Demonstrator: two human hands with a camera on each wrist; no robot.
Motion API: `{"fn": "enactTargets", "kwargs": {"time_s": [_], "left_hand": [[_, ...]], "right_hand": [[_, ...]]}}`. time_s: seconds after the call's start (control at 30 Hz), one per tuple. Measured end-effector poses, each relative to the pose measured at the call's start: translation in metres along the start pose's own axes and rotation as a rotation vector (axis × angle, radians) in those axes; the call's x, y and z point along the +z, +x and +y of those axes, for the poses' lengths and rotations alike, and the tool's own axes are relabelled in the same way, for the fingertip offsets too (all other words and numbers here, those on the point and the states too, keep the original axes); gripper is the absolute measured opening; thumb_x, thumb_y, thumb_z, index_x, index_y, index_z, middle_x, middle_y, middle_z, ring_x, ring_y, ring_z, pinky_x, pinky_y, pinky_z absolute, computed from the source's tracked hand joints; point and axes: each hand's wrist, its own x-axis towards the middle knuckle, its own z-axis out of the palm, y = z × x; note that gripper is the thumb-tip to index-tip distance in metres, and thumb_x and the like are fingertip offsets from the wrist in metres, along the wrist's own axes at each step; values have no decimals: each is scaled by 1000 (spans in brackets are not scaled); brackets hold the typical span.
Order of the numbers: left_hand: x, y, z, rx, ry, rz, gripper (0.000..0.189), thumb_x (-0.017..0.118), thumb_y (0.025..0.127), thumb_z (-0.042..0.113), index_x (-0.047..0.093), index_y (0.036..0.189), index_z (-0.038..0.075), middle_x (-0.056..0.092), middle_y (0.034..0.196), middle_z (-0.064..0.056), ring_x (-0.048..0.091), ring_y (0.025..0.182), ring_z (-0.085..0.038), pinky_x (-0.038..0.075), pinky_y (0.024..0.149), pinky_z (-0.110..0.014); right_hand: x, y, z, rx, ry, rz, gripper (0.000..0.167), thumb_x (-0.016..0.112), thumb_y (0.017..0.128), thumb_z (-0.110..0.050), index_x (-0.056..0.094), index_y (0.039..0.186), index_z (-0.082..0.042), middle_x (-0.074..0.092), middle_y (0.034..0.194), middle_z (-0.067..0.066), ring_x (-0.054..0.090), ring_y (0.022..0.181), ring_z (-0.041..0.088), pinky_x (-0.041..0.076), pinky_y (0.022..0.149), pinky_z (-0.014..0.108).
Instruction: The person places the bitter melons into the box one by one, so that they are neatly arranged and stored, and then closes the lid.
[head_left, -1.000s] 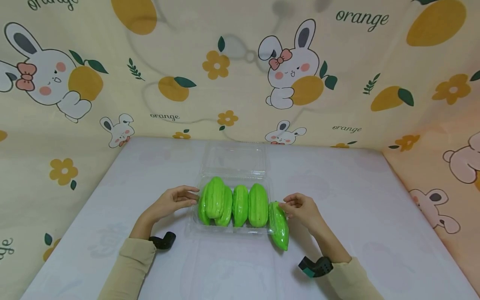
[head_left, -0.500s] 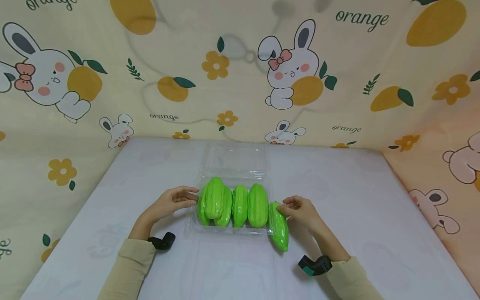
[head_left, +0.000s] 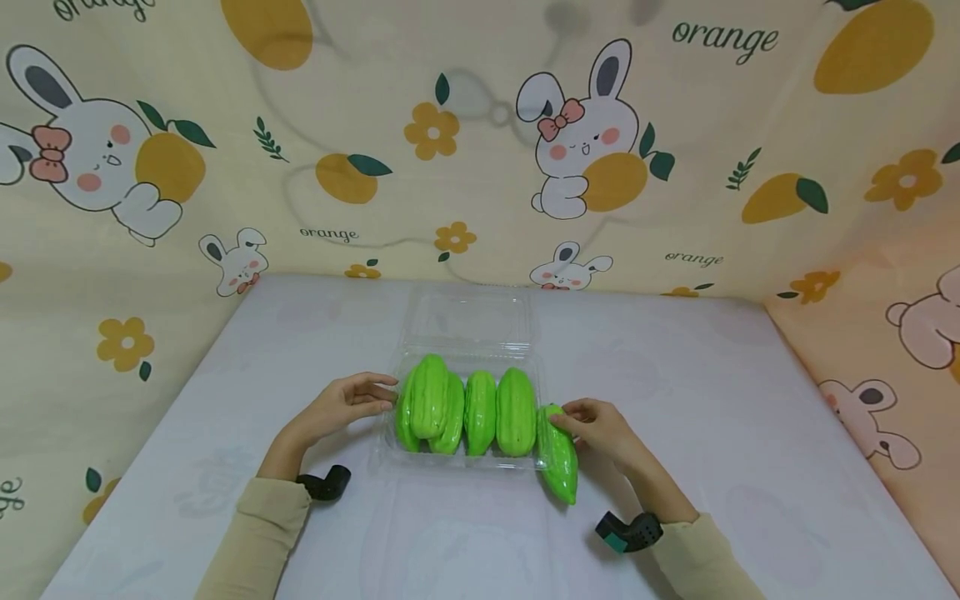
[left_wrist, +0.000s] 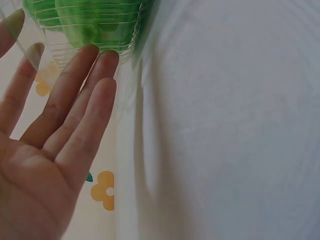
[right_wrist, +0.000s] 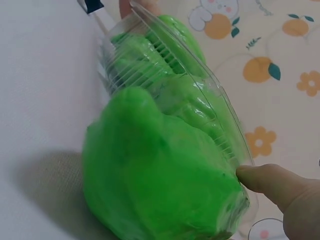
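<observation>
A clear plastic box [head_left: 465, 460] with its lid [head_left: 468, 321] folded back holds several glossy green ridged fruits [head_left: 516, 412], like bitter gourds. One more green gourd [head_left: 558, 458] leans outside the box's right wall, its pointed end toward me. My right hand [head_left: 600, 425] touches that gourd's top end; in the right wrist view one digit [right_wrist: 265, 180] meets its upper edge, and the other fingers are out of sight. My left hand [head_left: 352, 400] rests at the box's left side, its fingers [left_wrist: 70, 80] loosely spread, fingertips right at the ribbed wall.
A white-covered table [head_left: 697, 400] lies beneath, framed by a printed backdrop [head_left: 480, 200] behind and at the sides. Black wrist cameras [head_left: 326, 483] hang below both wrists, the right one close to the tabletop.
My right hand has moved slightly left and toward me, onto the top end of the outside gourd. My left hand and the filled box hold still.
</observation>
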Motion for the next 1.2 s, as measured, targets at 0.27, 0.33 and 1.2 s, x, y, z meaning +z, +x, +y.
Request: {"fn": "enactTargets", "kwargs": {"time_s": [0.27, 0.33, 1.2], "left_hand": [[0, -1, 2, -3, 6, -1, 47, 64, 94, 24, 51, 134, 3, 63, 125, -24, 65, 110, -22, 53, 94, -35], [0, -1, 2, -6, 6, -2, 47, 63, 94, 24, 51, 134, 3, 63, 125, -24, 64, 110, -22, 53, 94, -36], [1, -1, 2, -7, 7, -10, 48, 63, 94, 23, 50, 136, 3, 63, 126, -25, 64, 113, -26, 52, 96, -39]], "right_hand": [[1, 0, 0, 12, -15, -12, 49, 64, 92, -29, 58, 120, 11, 68, 110, 25, 60, 70, 10, 51, 69, 25], [2, 1, 0, 13, -18, -12, 49, 64, 92, -29, 59, 120, 10, 68, 111, 25, 60, 70, 10, 51, 70, 25], [-5, 0, -1, 11, 31, -2, 47, 63, 93, -30, 61, 119, 9, 69, 111, 22, 64, 75, 8, 54, 79, 29]]}}
